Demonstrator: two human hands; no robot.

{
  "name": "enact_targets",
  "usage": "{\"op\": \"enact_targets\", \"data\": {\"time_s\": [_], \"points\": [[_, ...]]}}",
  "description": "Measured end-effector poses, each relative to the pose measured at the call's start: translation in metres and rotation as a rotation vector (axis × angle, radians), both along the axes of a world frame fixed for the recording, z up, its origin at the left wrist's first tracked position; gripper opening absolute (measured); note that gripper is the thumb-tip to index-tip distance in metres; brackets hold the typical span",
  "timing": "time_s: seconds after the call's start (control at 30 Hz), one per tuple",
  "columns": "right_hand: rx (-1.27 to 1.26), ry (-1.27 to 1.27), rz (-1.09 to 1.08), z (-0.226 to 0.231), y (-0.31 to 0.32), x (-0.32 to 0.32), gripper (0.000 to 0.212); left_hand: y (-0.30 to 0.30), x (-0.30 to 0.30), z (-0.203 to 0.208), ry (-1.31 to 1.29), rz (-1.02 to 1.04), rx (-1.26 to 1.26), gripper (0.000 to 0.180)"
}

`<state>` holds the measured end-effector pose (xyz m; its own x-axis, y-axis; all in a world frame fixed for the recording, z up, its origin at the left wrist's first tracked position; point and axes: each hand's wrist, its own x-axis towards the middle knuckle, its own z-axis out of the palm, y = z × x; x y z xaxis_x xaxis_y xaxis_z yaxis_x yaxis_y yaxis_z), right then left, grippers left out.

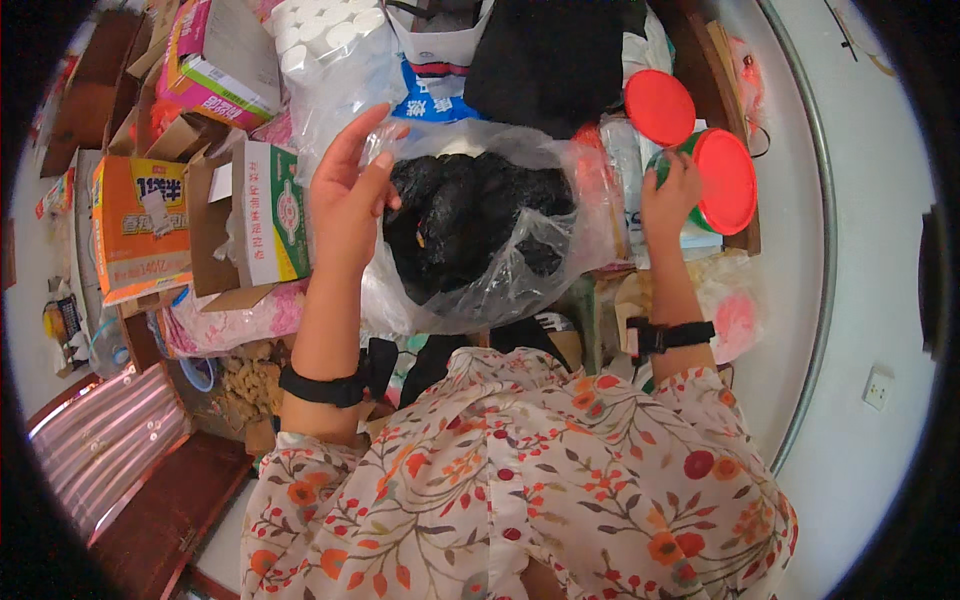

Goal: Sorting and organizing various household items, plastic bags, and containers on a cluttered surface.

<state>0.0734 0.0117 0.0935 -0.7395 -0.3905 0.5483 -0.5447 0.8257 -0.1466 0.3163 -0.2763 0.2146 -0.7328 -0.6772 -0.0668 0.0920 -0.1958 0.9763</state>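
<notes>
A clear plastic bag (545, 285), its mouth spread wide, stands in front of me with bunched black plastic (460, 220) inside. At the bag's left rim is my left hand (352, 190), open, with the forefinger raised and the thumb apart. On the right, my right hand (672, 200) has its fingers curled against the green side of a jar with a red lid (727, 182). Its fingertips are partly hidden. Just behind that jar shows a second red lid (660, 107). Both my forearms wear black straps.
Cartons crowd the left: an orange box (143, 225), a white and green box (270, 215) and a pink box (222, 65). Wrapped paper rolls (330, 30) and a black cloth item (545, 65) lie at the back. A pipe (825, 200) runs along the right wall.
</notes>
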Motion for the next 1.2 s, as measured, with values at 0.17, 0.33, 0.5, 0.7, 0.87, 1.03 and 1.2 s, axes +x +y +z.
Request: {"op": "enact_targets", "data": {"time_s": [0.17, 0.33, 0.5, 0.7, 0.87, 1.03, 1.2], "points": [[-0.171, -0.247, 0.497, 0.014, -0.044, 0.068, 0.029, -0.008, 0.006, -0.014, -0.025, -0.018, 0.047, 0.042], [0.044, -0.726, 0.965, 0.017, -0.098, 0.130, 0.029, -0.008, -0.001, -0.007, 0.019, -0.018, -0.001, 0.047], [0.236, -0.985, 0.916, -0.076, -0.143, 0.139, 0.062, -0.007, 0.000, -0.003, 0.050, 0.018, -0.001, 0.049], [0.505, -0.942, 0.685, -0.102, -0.199, 0.137, 0.112, -0.015, 0.005, -0.006, 0.073, 0.010, 0.017, 0.049], [0.799, -0.873, 0.795, -0.113, -0.206, 0.143, 0.108, -0.021, 0.008, -0.006, 0.068, 0.026, 0.006, 0.047], [1.087, -1.196, 1.004, -0.112, -0.172, 0.145, 0.038, -0.032, 0.018, -0.016, 0.077, 0.047, 0.017, 0.047], [1.422, -1.111, 0.638, -0.101, -0.125, 0.130, 0.031, -0.040, 0.028, -0.022, 0.092, 0.084, 0.020, 0.042]]}}
